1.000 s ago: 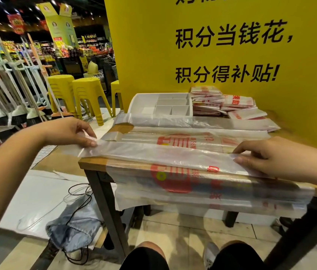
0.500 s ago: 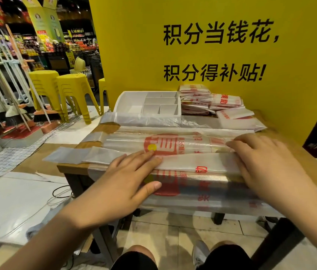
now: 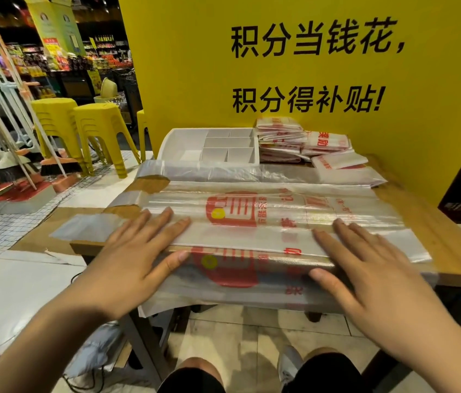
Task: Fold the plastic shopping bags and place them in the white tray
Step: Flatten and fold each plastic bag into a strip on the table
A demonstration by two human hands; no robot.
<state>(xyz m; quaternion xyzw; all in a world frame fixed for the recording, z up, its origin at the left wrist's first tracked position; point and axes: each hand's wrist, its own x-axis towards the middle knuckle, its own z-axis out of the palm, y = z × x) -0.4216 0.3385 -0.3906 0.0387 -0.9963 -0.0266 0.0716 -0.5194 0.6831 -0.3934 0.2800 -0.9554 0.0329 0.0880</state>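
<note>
2 hands are counted, a left hand (image 3: 135,251) and a right hand (image 3: 365,265), with 1 white tray (image 3: 172,143) and 1 wooden table (image 3: 450,251). 3 stacks of yellow stools (image 3: 53,114) are seen, 1 half hidden. Folded bags (image 3: 279,131) are seen in 2 piles plus 1 loose; the flat bags (image 3: 252,211) cannot be counted.

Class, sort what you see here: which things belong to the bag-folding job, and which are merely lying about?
Job: left hand and right hand, both pressing flat on the plastic bag; folded bags; white tray.
Lying about: yellow stools; brooms; yellow sign.
</note>
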